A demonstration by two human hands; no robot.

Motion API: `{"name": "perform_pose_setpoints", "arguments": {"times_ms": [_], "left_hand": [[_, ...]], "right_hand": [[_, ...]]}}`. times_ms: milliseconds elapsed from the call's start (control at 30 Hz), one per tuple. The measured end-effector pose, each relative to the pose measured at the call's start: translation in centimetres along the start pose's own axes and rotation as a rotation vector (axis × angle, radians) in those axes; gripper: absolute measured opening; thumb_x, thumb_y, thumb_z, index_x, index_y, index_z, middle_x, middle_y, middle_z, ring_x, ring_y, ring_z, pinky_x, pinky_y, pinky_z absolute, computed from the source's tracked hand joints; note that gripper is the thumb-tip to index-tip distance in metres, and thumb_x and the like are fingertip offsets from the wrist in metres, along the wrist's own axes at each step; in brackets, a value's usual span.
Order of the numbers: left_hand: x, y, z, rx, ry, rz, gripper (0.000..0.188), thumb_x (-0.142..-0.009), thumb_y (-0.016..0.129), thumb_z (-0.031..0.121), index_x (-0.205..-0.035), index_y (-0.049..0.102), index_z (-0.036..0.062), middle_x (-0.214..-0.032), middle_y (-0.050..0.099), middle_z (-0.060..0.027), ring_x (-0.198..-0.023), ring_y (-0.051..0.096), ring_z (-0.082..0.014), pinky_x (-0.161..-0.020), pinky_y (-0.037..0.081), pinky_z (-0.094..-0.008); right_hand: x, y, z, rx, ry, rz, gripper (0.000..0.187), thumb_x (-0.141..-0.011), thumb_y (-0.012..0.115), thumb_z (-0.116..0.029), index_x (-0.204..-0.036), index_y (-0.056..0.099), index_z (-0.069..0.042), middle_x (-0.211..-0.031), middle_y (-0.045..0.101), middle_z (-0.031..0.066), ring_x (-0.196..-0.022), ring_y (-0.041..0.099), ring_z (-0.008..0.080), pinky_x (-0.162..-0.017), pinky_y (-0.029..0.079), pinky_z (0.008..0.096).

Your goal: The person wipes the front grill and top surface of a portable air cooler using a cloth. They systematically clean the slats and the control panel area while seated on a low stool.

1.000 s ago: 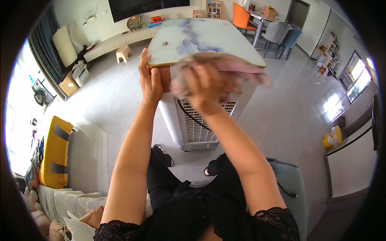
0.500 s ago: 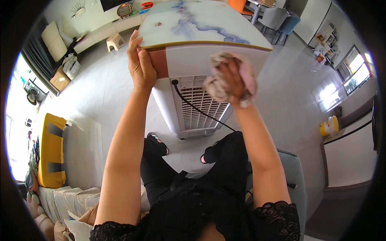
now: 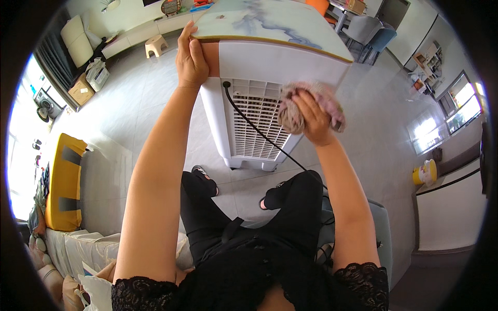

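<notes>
A white appliance (image 3: 280, 59) with a slatted back grille (image 3: 257, 116) stands before me under a marbled, gold-edged top (image 3: 280, 23). At the top's near left corner, my left hand (image 3: 192, 65) grips the edge, its thumb on the front by a brown panel (image 3: 211, 58). My right hand (image 3: 313, 116) is closed over a bunched pink and brown cloth (image 3: 332, 103), held against the upper right of the back, beside the grille. Part of the grille is hidden behind the cloth. A black power cord (image 3: 254, 127) runs from the grille's upper left down toward my right knee.
A grey-blue chair (image 3: 381, 223) is beneath me. To the left are a yellow case-like object (image 3: 65, 181), a cardboard box (image 3: 81, 89) and a small stool (image 3: 155, 46). A yellow and white bucket (image 3: 426, 172) is at the right; chairs (image 3: 365, 31) are farther back.
My right hand with the cloth has moved down and slightly right across the back panel. My left hand stays on the corner. The whole view has shifted slightly.
</notes>
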State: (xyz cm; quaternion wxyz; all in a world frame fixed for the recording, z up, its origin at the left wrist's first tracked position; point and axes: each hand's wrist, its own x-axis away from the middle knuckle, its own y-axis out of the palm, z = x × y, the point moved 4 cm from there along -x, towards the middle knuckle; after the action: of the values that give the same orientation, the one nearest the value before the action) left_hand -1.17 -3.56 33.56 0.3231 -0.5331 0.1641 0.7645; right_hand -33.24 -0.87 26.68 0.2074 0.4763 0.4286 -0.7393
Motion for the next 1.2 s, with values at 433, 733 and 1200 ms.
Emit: {"name": "perform_pose_setpoints", "arguments": {"times_ms": [433, 733, 1200], "left_hand": [[0.3, -0.1, -0.2, 0.035, -0.027, 0.051, 0.04, -0.103, 0.032, 0.034, -0.137, 0.041, 0.0145, -0.123, 0.057, -0.009, -0.11, 0.057, -0.028, -0.094, 0.044, -0.0353], [0.7, 0.2, -0.9, 0.022, -0.035, 0.041, 0.038, -0.103, 0.029, 0.036, -0.131, 0.044, 0.0155, -0.133, 0.054, -0.0088, -0.118, 0.052, -0.0273, -0.1, 0.04, -0.0356], [1.1, 0.0, -0.7, 0.01, -0.087, 0.038, 0.038, -0.103, 0.028, 0.037, -0.131, 0.043, 0.016, -0.13, 0.055, -0.0082, -0.118, 0.052, -0.0246, -0.1, 0.039, -0.0343]], "right_hand": [[-1.6, 5.4, -5.3, 0.057, 0.188, -0.179, 0.017, -0.081, 0.056, -0.007, -0.096, 0.059, -0.001, -0.128, 0.058, 0.0181, -0.119, 0.052, 0.0369, -0.101, 0.04, 0.0441], [-3.2, 5.2, -6.5, -0.013, 0.173, 0.017, 0.036, -0.072, 0.066, -0.003, -0.105, 0.052, 0.001, -0.12, 0.059, 0.0217, -0.112, 0.053, 0.0437, -0.096, 0.04, 0.0489], [-4.3, 8.9, -8.4, -0.185, 0.035, -0.194, 0.016, -0.08, 0.056, -0.009, -0.094, 0.051, -0.002, -0.129, 0.056, 0.0222, -0.121, 0.05, 0.0393, -0.098, 0.041, 0.0456]]}}
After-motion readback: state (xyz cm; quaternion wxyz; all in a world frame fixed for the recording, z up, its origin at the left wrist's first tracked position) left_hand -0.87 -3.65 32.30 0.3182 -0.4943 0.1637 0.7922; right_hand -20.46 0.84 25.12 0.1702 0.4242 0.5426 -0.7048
